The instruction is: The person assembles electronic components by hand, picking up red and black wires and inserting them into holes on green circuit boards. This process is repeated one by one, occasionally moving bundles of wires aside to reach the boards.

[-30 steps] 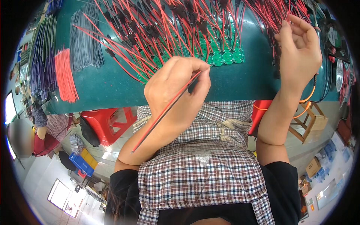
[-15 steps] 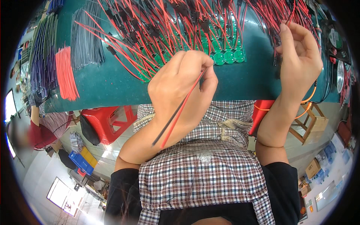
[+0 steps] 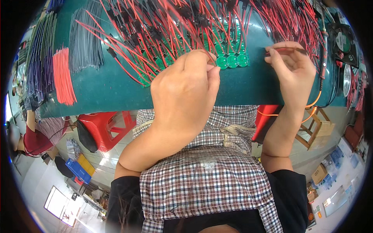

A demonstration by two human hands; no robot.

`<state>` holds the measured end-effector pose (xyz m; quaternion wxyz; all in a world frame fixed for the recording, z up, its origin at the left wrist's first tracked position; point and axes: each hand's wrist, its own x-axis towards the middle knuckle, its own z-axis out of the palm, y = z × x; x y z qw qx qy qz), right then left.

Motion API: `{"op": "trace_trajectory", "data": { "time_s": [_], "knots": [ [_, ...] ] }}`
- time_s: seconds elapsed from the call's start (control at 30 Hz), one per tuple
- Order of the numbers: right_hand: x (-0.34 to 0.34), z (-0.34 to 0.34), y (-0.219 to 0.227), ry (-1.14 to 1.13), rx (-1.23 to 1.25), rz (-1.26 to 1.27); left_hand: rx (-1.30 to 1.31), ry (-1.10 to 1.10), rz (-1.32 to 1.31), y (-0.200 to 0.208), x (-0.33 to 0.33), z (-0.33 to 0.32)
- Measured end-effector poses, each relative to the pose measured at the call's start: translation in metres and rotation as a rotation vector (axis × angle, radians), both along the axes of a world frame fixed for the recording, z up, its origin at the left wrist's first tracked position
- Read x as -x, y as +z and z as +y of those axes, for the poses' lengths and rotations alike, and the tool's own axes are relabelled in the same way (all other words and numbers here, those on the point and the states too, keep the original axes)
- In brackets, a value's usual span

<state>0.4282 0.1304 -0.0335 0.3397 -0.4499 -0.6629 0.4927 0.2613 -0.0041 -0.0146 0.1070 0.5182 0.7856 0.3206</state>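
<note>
My left hand (image 3: 182, 87) is closed in a pinch at the near edge of the green circuit boards (image 3: 232, 61). Blurred red wire runs up from its fingertips into the bundle behind; where it ends I cannot make out. My right hand (image 3: 293, 73), to the right of the boards, is closed on a red and black wire lead (image 3: 285, 49) that lies across its fingers, with a blurred dark end near the fingertips. Several round boards are joined in a panel, and many red and black leads with black connectors (image 3: 202, 20) stand up over them.
On the left of the green table (image 3: 112, 95) lie a red wire bundle (image 3: 64, 77), a grey one (image 3: 86, 42) and a dark purple one (image 3: 40, 62). At right are a pile of leads (image 3: 301, 23), a soldering iron (image 3: 324, 54) and a black fan (image 3: 344, 42). A person (image 3: 37, 139) sits far left.
The red and black wires that hung below my left hand no longer hang there; red wire now runs upward from it. My right hand has come nearer and left from the lead pile, carrying a lead.
</note>
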Motion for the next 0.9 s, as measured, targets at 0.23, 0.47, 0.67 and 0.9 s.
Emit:
{"op": "trace_trajectory", "data": {
  "time_s": [0.23,0.47,0.67,0.9],
  "knots": [
    [0.006,-0.012,0.006,0.144,-0.019,0.109,0.084,-0.004,-0.023,0.008,-0.002,0.003],
    [0.027,-0.027,-0.012,0.259,0.004,0.172,0.062,-0.026,-0.028,0.009,-0.005,0.003],
    [0.028,-0.028,-0.014,0.268,-0.07,0.095,-0.181,0.053,-0.249,0.037,0.018,-0.013],
    [0.024,-0.027,-0.018,0.259,-0.109,0.134,-0.224,0.493,-0.046,0.051,0.09,-0.04]
  ]
}}
